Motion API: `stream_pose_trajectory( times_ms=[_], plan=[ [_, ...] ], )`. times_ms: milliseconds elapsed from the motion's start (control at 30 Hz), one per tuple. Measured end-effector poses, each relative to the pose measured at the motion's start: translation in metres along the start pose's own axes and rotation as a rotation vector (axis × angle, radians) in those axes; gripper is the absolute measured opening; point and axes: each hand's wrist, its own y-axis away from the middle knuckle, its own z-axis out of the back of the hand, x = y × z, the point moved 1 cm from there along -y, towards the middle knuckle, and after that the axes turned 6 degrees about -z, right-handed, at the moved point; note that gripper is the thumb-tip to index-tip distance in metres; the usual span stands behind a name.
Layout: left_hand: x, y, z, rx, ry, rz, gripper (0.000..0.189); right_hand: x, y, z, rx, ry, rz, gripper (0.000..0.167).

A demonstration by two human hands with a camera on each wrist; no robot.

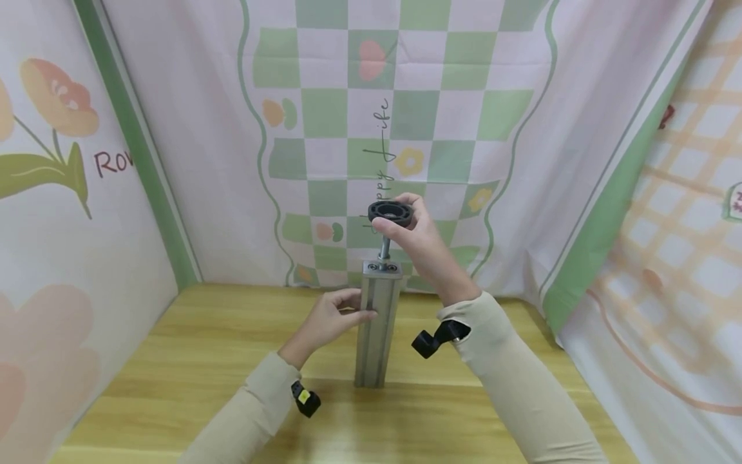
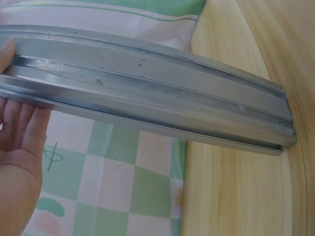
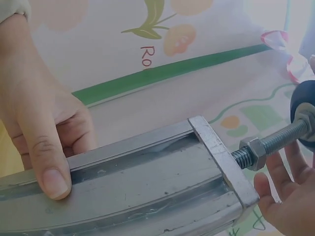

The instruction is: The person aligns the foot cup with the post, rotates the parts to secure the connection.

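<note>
At the far left, toward ten o'clock from the profile, hangs a flowered cloth (image 1: pixel 58 129). Next comes the left hand (image 1: pixel 327 318), at the metal profile's nine o'clock: its thumb lies against one face and its fingers bend behind, partly closed about the metal profile (image 1: pixel 373 338) itself. That stands upright near the middle of the desk (image 1: pixel 191 361), lower end down on the wood. At its twelve o'clock an end plate (image 3: pixel 224 160) caps it; from this rises a threaded rod (image 3: pixel 285 136) carrying a hex nut (image 3: pixel 253 153) just clear of the plate, topped by a black round foot (image 1: pixel 390 207). At one o'clock the right hand (image 1: pixel 426 240) is curled round the foot's rim, thumb on the near edge, fingers on the far side. Farthest right, between two and three o'clock, hangs a cloth with an orange grid (image 1: pixel 672 212).
</note>
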Motion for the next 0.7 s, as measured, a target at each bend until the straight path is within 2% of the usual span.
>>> stream_pose_trajectory(
  times_ms=[133, 267, 433, 600, 700],
  plan=[
    [0.002, 0.0, 0.001, 0.0, -0.007, 0.006, 0.021, 0.001, 0.002, -0.002, -0.008, 0.01, 0.013, 0.068],
    [0.002, 0.001, 0.001, -0.001, -0.01, 0.029, 0.022, -0.002, 0.001, -0.001, 0.065, 0.005, 0.084, 0.076],
    [0.0, 0.001, 0.001, -0.003, -0.001, 0.051, 0.025, -0.007, -0.005, 0.002, 0.195, -0.139, 0.173, 0.073],
    [0.002, 0.002, 0.0, -0.001, -0.001, 0.063, 0.028, -0.014, -0.008, 0.006, 0.284, -0.238, 0.189, 0.072],
    [0.003, 0.001, 0.0, 0.0, -0.001, 0.062, 0.028, -0.015, -0.009, 0.008, 0.301, -0.258, 0.189, 0.073]
  ],
)
